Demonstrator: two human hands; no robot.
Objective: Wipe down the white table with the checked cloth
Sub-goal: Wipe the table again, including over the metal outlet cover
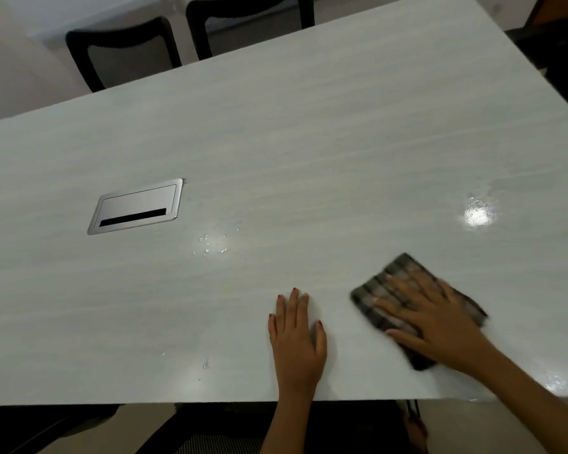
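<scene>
At the lower centre of the frame, the left hand [295, 332] lies flat with straight fingers on the glossy, faintly grained white worktop [309, 142]. At lower right, the right hand [440, 326] presses with spread, straight fingers on the folded checked cloth [400, 271], a dark grey-brown rectangle with blurred edges. Mid-frame, water droplets [214, 244] bead on the surface. A brushed-metal rectangular cable hatch [135, 206] sits at the left. Two black mesh-backed chairs [122, 50] stand at the top.

Your table [309, 126] is white with faint grey streaks; your cloth [398, 269] is dark grey-brown check; hatch [135, 204] silver; chairs [79, 57] black.
</scene>
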